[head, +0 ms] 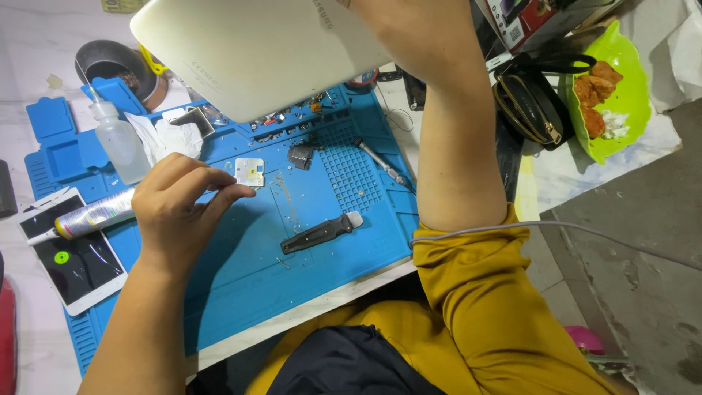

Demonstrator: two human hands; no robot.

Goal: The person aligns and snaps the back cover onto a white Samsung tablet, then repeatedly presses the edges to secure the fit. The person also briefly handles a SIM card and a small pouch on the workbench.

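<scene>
My right hand (409,29) is raised near the camera and grips a white tablet (256,51) by its right edge, back side facing me, tilted over the mat. My left hand (179,208) hovers low over the blue repair mat (241,271), fingers curled and pinched together; whether something tiny is between them cannot be told. Just beyond its fingertips lies a small square metal part (249,172). A black pry tool with a pale tip (319,232) rests mid-mat.
A clear squeeze bottle (118,139), a glue tube (91,216) and a white phone (73,260) lie at the left. A screwdriver (382,165) and loose screws sit at the mat's far side. At the right are a black bag (530,102) and a green dish of food (610,95).
</scene>
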